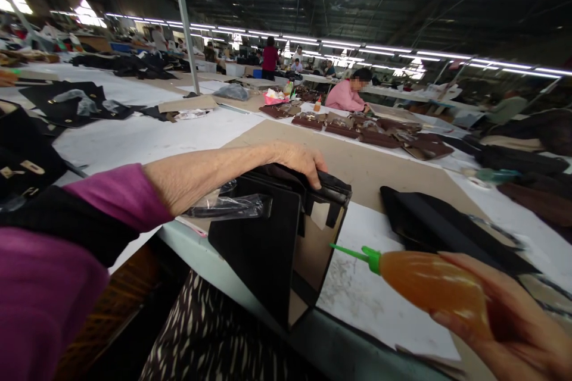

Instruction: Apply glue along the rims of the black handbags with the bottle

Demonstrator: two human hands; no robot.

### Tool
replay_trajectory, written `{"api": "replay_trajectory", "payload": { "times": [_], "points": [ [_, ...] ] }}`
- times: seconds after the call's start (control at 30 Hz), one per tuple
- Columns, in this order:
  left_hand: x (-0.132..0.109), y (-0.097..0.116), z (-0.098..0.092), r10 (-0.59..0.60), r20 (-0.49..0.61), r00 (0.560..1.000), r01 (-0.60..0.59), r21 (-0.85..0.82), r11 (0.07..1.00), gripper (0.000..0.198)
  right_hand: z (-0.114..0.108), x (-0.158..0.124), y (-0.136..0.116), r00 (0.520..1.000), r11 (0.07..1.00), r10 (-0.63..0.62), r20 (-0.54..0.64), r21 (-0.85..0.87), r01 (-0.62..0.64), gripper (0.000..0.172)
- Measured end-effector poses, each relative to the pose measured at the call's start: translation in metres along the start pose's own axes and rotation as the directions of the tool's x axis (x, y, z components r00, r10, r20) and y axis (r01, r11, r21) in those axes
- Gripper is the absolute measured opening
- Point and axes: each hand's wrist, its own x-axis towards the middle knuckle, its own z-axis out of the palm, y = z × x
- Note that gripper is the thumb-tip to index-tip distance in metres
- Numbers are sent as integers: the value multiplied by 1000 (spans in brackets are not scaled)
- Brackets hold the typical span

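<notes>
Black bag (pixel 254 238) is resting open at the near side of the desk (pixel 185 247), its beige inside showing toward the right. Left hand (pixel 297 158) is gripping the far rim. Right hand (pixel 518 315) is holding one orange bottle (pixel 429 283); its green nozzle (pixel 372 258) is pointing left at the opening, and whether it is touching, I cannot tell.

Black bag (pixel 263 244) gripped, amber bottle (pixel 429 283) held
</notes>
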Motion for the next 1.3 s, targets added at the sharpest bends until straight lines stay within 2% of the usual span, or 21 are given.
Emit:
{"api": "replay_trajectory", "payload": {
  "times": [0.1, 0.27, 0.43, 0.6, 0.7, 0.8, 0.9, 1.07, 1.17, 1.3],
  "points": [
    [1, 2, 1, 0, -5, 1000, 1, 28, 1000, 12, 0, -7, 11, 995, 999, 47, 87, 11, -48, 61],
    [4, 1, 0, -1, -12, 1000, 3, 101, 995, 14, -1, -15, 19, 993, 998, 66, 100, 12, -67, 59],
    [7, 1, 1, 9, -34, 999, -3, 148, 989, 12, 9, -17, 8, 995, 1000, 3, 99, -1, -3, 51],
    [8, 2, 3, -8, -37, 999, 12, 105, 994, 6, 18, -18, -5, 990, 997, -76, 119, 36, 72, 36],
    [8, 3, 4, -8, -18, 1000, 10, 97, 995, 8, 20, -20, -3, 986, 997, -80, 145, 1, 81, 36],
    [8, 4, 5, -1, -11, 1000, 2, 102, 995, 9, 21, -23, 1, 984, 1000, -20, 177, 4, 20, 41],
    [7, 6, 8, 1, -20, 1000, 1, 108, 994, 10, 22, -23, 1, 976, 995, 82, 203, 40, -92, 49],
    [-4, 12, 2, 17, -36, 999, -10, 176, 984, 9, 23, -17, 3, 913, 935, 298, 279, 105, -338, 64],
    [-17, 18, -12, -16, -73, 997, 30, 195, 980, 9, 30, -15, 9, 919, 896, 311, 244, 246, -369, 66],
    [-36, 25, -31, -22, -147, 989, 63, 284, 957, 10, 52, -11, 13, 914, 777, 330, 235, 482, -405, 69]
  ]
}}
